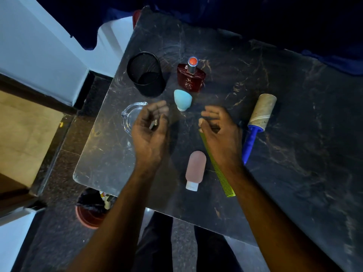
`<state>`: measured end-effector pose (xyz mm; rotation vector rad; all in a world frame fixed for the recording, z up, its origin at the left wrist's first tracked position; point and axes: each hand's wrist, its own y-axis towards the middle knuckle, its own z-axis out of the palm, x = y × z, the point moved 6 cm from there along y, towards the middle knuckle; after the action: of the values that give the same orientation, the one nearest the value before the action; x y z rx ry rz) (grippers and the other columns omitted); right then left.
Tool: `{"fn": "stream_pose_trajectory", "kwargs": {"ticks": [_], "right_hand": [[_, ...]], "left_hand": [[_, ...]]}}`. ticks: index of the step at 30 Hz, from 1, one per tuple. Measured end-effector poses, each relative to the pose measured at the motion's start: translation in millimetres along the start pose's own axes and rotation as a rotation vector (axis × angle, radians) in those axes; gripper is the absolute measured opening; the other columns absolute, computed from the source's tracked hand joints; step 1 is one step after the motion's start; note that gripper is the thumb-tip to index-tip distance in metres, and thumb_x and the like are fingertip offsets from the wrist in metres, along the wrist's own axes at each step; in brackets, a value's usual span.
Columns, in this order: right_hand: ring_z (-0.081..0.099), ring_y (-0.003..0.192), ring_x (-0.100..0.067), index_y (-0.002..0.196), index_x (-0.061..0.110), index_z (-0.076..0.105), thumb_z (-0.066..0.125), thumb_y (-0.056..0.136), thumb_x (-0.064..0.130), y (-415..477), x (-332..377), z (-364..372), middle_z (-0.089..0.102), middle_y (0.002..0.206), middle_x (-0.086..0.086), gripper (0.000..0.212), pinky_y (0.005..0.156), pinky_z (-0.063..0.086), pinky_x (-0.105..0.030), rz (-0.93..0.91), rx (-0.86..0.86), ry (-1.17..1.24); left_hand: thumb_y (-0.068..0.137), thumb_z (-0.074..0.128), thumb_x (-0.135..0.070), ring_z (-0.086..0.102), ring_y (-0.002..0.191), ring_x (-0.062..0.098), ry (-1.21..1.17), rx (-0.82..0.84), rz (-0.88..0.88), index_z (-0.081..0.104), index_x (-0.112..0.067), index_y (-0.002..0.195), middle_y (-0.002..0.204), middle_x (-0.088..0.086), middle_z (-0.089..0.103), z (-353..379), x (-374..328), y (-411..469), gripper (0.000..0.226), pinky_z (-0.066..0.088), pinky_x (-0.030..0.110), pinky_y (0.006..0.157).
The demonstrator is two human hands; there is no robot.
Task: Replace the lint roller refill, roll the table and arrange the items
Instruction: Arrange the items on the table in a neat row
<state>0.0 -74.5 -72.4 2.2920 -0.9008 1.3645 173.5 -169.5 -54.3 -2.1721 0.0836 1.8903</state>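
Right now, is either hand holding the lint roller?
No. The lint roller lies on the table, right of the right hand; the left hand hovers empty.

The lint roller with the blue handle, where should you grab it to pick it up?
Grab the lint roller by its blue handle, probably coming down from above with the right hand, which hovers empty just beside it. It lies flat on the table with the handle pointing toward the person; the brown roll at the far end is fatter.

On the counter (294,134), the mesh cup (146,74) stands far left, the perfume (191,78) to its right. A tube (182,100) lies before the perfume, an ashtray (129,116) left. Nearer lie the bottle (195,169) and comb (218,167); the roller (257,122) lies right.
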Motion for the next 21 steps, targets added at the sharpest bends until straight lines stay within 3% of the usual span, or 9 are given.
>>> {"fn": "stream_pose_trajectory", "kwargs": {"ticks": [5,10,13,16,19,21], "right_hand": [[0.071,0.085,-0.008,0.108,0.027,0.061,0.068,0.092,0.021,-56,-23,-19,0.070,0.098,0.016,0.019,0.074,0.062,-0.040,0.146,0.049,-0.017],[0.066,0.073,-0.004,0.099,0.029,0.058,0.072,0.086,0.025,-95,-33,-30,0.067,0.084,0.017,0.019,0.067,0.059,-0.038,0.232,-0.003,-0.180],[0.065,0.073,-0.008,0.093,0.028,0.057,0.071,0.082,0.035,-104,-37,-27,0.067,0.080,0.012,0.020,0.067,0.057,-0.037,0.308,0.036,-0.275],[0.067,0.073,-0.007,0.094,0.029,0.058,0.068,0.077,0.040,-111,-41,-17,0.069,0.077,0.016,0.023,0.069,0.057,-0.036,0.382,0.103,-0.292],[0.067,0.067,-0.005,0.090,0.030,0.058,0.068,0.074,0.045,-116,-42,-7,0.069,0.075,0.019,0.024,0.066,0.057,-0.040,0.409,0.165,-0.282],[0.068,0.065,-0.009,0.092,0.034,0.059,0.069,0.074,0.044,-114,-41,-3,0.070,0.078,0.017,0.023,0.062,0.059,-0.045,0.448,0.188,-0.187]], "left_hand": [[0.102,0.059,0.006,0.072,0.090,0.024,0.073,0.298,-0.235,0.064,0.008,0.124,0.109,0.022,0.073,4,24,-38,0.023,0.062,0.029,0.072],[0.096,0.065,0.010,0.067,0.071,0.002,0.301,0.421,-0.290,0.067,0.000,0.119,0.093,0.003,0.071,9,53,-53,0.025,0.058,0.021,0.062],[0.094,0.076,-0.012,0.073,0.076,0.015,0.470,0.486,-0.255,0.073,-0.019,0.107,0.086,-0.003,0.074,8,63,-54,0.015,0.063,0.029,0.064],[0.085,0.075,-0.044,0.075,0.064,0.013,0.589,0.580,-0.240,0.069,-0.046,0.090,0.077,-0.006,0.076,7,65,-60,0.009,0.066,0.044,0.061],[0.081,0.077,-0.055,0.074,0.059,0.009,0.548,0.595,-0.291,0.068,-0.052,0.092,0.081,-0.013,0.078,4,67,-65,0.014,0.065,0.041,0.056],[0.086,0.080,-0.048,0.073,0.066,0.004,0.512,0.598,-0.288,0.069,-0.054,0.091,0.085,-0.017,0.077,2,59,-63,0.013,0.065,0.038,0.062]]}}
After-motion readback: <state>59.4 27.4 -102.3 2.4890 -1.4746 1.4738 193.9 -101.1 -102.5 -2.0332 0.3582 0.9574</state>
